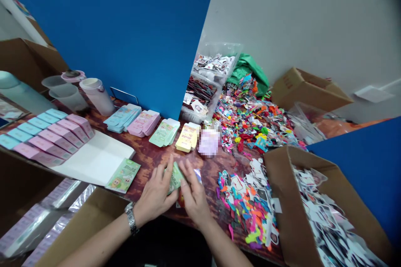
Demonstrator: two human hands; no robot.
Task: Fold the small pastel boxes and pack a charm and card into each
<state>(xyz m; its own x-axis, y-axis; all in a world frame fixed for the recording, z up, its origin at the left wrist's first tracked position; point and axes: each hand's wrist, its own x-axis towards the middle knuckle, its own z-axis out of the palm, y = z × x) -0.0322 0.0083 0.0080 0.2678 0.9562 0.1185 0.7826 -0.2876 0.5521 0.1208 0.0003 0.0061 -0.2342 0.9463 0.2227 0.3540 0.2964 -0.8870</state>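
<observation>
Forearms (pixel 100 244) come in from the bottom of my view, and a metal-bracelet wristwatch (pixel 131 219) sits on the left one. My left hand (pixel 155 192) and right hand (pixel 194 198) are close together, nearly touching, their fingers curled narrowly around a small green printed packet (pixel 175 177). The left pinches one side of it, while the right closes over the other. A shiny clear wrapper (pixel 197 174) shows just behind my right fingers, and a red item (pixel 181 198) peeks out below them. How much of either I am touching, I cannot tell.

Both hands rest just above a dark, stained wooden tabletop (pixel 150 162). Left of my left hand, a matching green card (pixel 123 175) lies on a white sheet (pixel 94 158). Beyond that sheet run rows of pink boxes (pixel 53 137) and blue boxes (pixel 28 127). Straight ahead stand small stacks of yellow cards (pixel 188 137), green cards (pixel 164 132), pink cards (pixel 143 123) and blue cards (pixel 122 117). Beside the yellow stack is a pixelated patch (pixel 209 142) that hides whatever lies there.

Right of my right hand spreads a heap of colourful cut-out stickers (pixel 246 210), next to a cardboard box (pixel 282 200) full of white printed pieces (pixel 328 217). A larger, multicoloured pile (pixel 250 117) lies farther out, near plastic tubs (pixel 213 64).
</observation>
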